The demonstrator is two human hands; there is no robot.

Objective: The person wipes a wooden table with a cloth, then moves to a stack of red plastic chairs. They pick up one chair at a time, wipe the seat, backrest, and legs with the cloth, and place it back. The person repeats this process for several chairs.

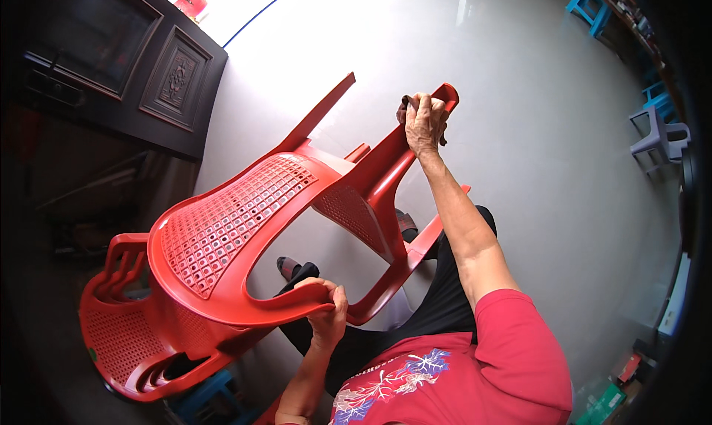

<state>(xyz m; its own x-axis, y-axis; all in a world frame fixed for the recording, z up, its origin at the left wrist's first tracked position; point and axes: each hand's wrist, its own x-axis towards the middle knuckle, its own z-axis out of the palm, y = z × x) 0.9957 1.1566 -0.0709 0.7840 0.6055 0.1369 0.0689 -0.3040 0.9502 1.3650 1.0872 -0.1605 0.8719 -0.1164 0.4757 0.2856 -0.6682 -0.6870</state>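
A red plastic chair (237, 217) with a perforated back lies tipped in front of me, its legs pointing away toward the upper right. My left hand (326, 310) is closed round the edge of its armrest, at the near side. Farther out, my right hand (426, 124) presses a dark brown cloth (403, 112) round one leg, close to the leg's end. Most of the cloth is hidden under the fingers. Another leg (326, 110) sticks out at the upper left with no hand on it.
More red chairs (119, 336) stand stacked at the lower left, by a blue stool (211, 399). A dark carved door (178, 76) stands open-angled at upper left. Blue stools (588, 8) and a grey stool (658, 137) line the right side. Pale floor (541, 128) stretches between.
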